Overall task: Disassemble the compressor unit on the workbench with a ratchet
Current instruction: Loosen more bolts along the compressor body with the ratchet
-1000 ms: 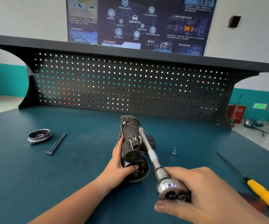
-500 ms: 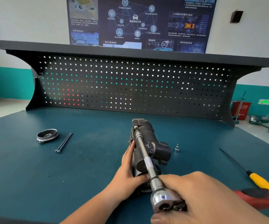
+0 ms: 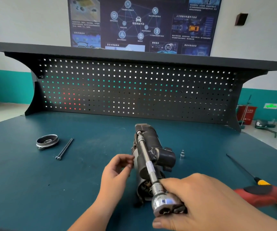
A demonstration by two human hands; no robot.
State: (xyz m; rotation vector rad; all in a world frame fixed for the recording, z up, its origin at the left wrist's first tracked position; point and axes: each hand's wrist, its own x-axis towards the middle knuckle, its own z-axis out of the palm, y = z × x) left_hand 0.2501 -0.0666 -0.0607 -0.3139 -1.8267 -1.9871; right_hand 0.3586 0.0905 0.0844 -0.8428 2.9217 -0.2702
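The compressor (image 3: pixel 157 152) lies mid-workbench (image 3: pixel 34 189), pointing away from you. Your ratchet (image 3: pixel 164 202) reaches a bolt at its far end through a long extension (image 3: pixel 144 152). Your right hand (image 3: pixel 209 202) grips the ratchet. Your left hand (image 3: pixel 114 174) hangs loosely curled beside the body, holding nothing. Likely next: brace the body, then swing. The poster (image 3: pixel 167 47) behind reads "5G".

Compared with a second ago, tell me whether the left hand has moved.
Yes. It was wrapped round the compressor unit; now the left hand has drawn back leftward to beside the unit's left flank, fingers loosely curled.
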